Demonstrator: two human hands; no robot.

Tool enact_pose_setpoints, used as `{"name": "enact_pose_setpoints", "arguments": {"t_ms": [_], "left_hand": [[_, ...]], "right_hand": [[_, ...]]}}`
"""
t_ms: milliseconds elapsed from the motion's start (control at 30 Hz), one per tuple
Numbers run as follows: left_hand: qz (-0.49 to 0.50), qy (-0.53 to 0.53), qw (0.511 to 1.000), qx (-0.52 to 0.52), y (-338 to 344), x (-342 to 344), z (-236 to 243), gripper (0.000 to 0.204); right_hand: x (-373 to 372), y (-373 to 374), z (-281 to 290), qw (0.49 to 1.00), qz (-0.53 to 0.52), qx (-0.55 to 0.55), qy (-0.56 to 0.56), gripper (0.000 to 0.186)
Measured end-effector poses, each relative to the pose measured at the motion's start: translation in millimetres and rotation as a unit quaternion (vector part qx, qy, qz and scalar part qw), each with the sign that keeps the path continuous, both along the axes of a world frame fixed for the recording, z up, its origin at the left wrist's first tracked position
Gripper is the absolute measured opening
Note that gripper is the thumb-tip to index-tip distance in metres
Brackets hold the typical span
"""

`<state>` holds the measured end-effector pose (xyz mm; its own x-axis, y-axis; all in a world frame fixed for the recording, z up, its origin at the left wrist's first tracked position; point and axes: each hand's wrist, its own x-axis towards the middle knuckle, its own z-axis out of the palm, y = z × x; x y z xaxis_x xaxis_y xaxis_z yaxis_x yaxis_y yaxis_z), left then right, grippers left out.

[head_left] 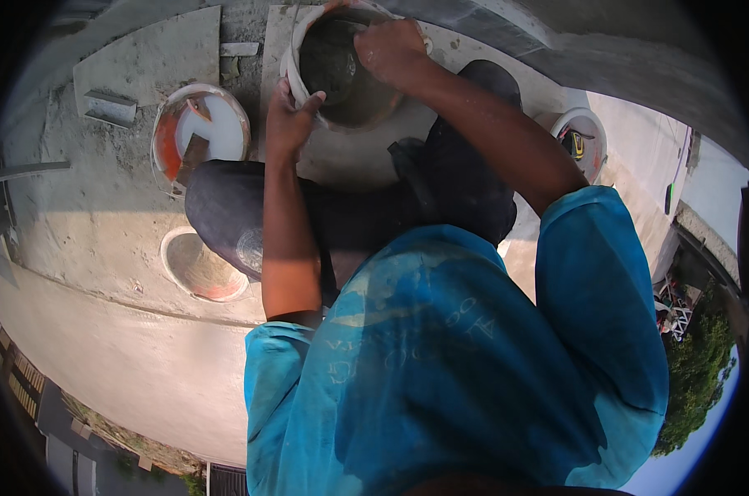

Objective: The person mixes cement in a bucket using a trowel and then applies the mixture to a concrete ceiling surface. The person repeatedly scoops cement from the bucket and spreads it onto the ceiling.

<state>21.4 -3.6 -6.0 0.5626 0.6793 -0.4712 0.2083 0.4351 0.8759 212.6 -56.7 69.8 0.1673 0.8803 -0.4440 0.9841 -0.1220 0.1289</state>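
Note:
A pale bucket (288, 64) with wet grey mix (331, 66) inside stands between my knees, tilted a little. My left hand (294, 122) holds its near-left rim, thumb over the edge and fingers round the outside. Over the right part of the opening, my right hand (391, 51) is closed in a fist. Whatever it grips is hidden below the knuckles. Some grey smears mark the fingers of the right hand.
Left of my knee stands a bucket (161, 136) of whitish liquid with a flat brown piece (193, 157) leaning in it. Behind it is a shallow round pan (172, 269). A bucket of tools (593, 136) stands at right. A metal channel piece (110, 107) lies at left.

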Motion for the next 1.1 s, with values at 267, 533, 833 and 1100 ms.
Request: {"name": "enact_pose_setpoints", "arguments": {"t_ms": [267,533,833,1100], "left_hand": [[-0.018,0.014,1.000,-0.001,6,-4,10,0.038],[-0.004,0.000,0.999,0.040,-4,0,-1,0.046],[-0.021,0.012,0.998,0.054,-8,2,-1,0.050],[-0.030,0.017,0.999,0.028,-6,6,13,0.051]], "right_hand": [[-26,-39,-31,0.962,0.217,0.150,-0.077,0.027],[35,-13,-37,0.997,0.003,-0.076,0.024,0.027],[23,-17,-15,0.871,-0.273,-0.229,0.337,0.040],[-6,-18,-11,0.987,-0.071,-0.123,0.077,0.034]]}}
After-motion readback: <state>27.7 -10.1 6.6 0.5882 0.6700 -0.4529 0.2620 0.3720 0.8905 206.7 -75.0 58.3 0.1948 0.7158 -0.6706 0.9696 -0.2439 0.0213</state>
